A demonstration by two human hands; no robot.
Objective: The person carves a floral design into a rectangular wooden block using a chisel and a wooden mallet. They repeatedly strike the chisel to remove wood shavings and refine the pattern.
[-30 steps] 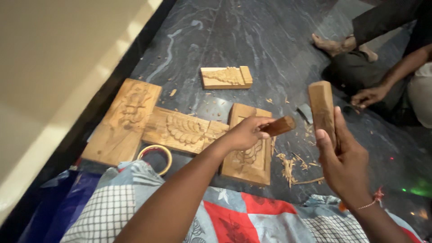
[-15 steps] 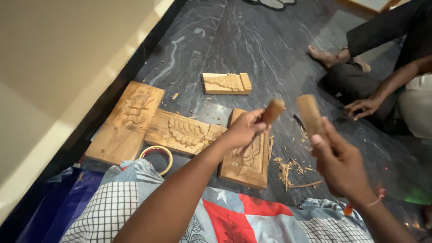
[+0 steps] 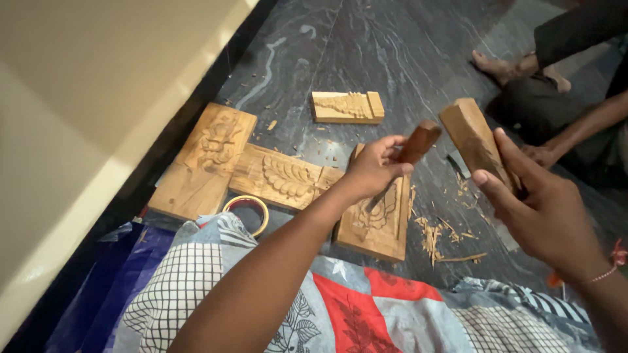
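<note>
The left hand grasps the chisel, its handle pointing up-right toward the wooden block clenched in the right hand, just beside it.

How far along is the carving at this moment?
Relief is already cut into the panel under the chisel; shavings lie beside it. The left hand holds the chisel on it, the right hand a wooden block raised. How much remains cannot be told.
</note>
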